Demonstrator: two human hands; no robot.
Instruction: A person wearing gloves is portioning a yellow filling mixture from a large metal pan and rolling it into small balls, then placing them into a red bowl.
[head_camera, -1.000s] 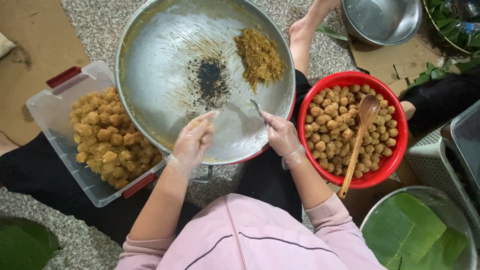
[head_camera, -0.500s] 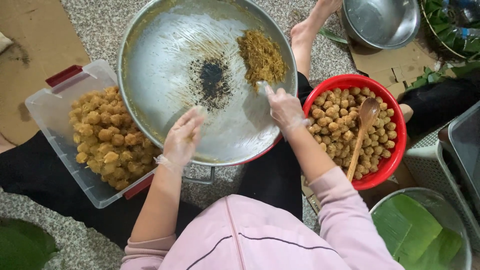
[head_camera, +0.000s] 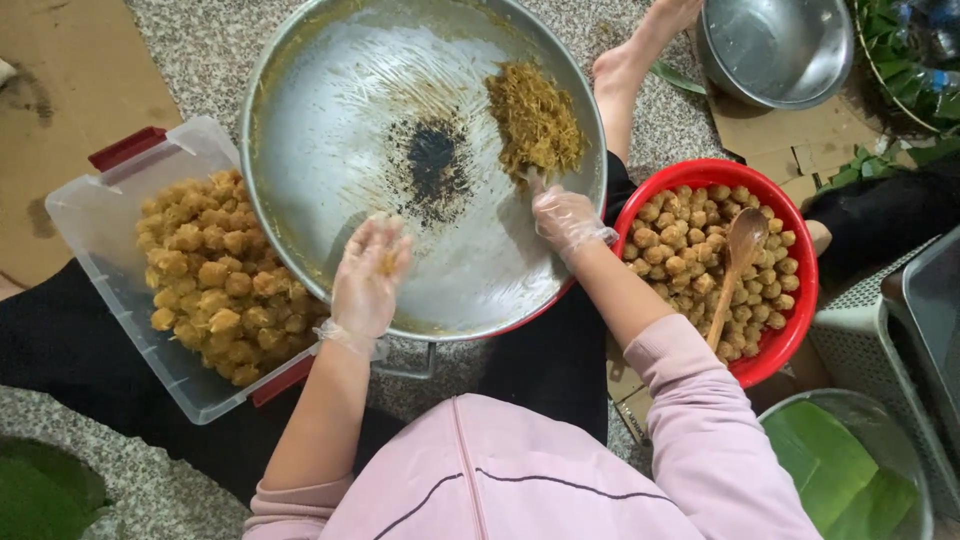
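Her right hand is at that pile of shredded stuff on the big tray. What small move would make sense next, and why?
Probably pinch a little off the shredded golden pile: the gloved right hand has its fingertips at its lower edge, while the left hand lies palm up over the metal tray, seemingly cupping a small ball.

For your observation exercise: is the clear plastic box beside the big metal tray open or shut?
Open. The clear plastic box has no lid on it; its heap of golden-brown balls lies uncovered, rising above the rim.
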